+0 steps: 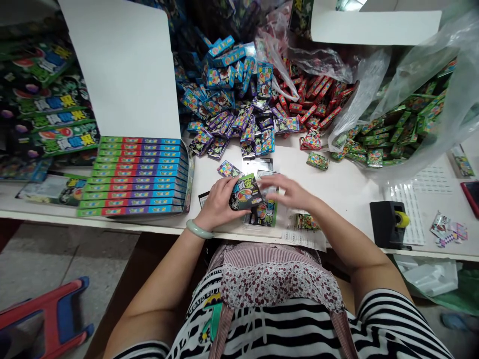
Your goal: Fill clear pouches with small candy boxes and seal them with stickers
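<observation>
My left hand (217,203) grips a dark printed packet (245,193) with a green edge and a colourful round design, thumb on its face. Close to the packet's right edge is my right hand (290,192), its fingers spread and slightly blurred; whether a fingertip touches the packet I cannot tell. Beneath lies a similar dark packet (265,214) on the table. A small purple box (229,168) rests just beyond my left hand. Below my right wrist sits a small green box (307,222), beside a printed label sheet (303,238).
At left, an open display carton (127,75) holds stacked multicoloured packs (138,174). Heaps of blue boxes (220,75), purple boxes (243,122) and red boxes (318,94) lie behind. Green boxes (396,132) fill a plastic bag at right, near a tape dispenser (387,224).
</observation>
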Tool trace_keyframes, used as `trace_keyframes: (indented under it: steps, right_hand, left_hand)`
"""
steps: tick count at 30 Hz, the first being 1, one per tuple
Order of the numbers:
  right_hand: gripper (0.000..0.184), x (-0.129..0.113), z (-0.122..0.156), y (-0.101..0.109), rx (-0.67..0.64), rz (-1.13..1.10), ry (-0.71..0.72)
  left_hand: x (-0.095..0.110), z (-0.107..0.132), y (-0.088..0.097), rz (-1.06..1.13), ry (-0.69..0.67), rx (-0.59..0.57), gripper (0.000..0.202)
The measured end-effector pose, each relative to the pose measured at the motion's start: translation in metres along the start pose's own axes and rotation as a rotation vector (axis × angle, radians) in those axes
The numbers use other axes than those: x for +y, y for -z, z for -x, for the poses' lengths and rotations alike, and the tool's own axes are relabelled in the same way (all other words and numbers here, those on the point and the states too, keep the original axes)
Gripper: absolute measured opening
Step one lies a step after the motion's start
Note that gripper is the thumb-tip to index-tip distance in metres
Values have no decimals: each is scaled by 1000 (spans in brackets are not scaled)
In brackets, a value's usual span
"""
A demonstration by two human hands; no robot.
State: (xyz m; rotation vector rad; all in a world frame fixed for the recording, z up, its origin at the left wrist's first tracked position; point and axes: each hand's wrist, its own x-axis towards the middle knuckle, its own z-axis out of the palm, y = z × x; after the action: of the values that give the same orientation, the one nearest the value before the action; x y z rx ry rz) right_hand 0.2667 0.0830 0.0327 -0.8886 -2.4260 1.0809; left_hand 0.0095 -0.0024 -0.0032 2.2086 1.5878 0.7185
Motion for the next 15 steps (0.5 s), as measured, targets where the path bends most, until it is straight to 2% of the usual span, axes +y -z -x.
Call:
trace_keyframes:
  steps: [3, 4, 6, 9, 12, 15]
  right_hand:
    - [40, 43, -46, 11, 427, -30, -301]
    - [45, 58, -63, 14, 489, -11, -402]
    - [51, 80, -93, 15, 494, -5, -571]
    - [37, 93, -113, 11, 500, -103, -652]
    - [29, 90, -100, 10, 502, -365, -631]
    - [31, 84, -69, 15, 415, -559, -560]
  left_hand:
    - [-1, 2, 1, 4, 27, 35, 100]
    - [-1, 3, 2, 1, 29, 38, 99]
    - [0, 4, 3, -9, 33, 30, 97]
    - [-2, 7, 6, -32, 45, 28, 98]
    - [-9, 10, 9, -51, 49, 40, 98]
    - [-14, 11, 10, -51, 54, 52, 100]
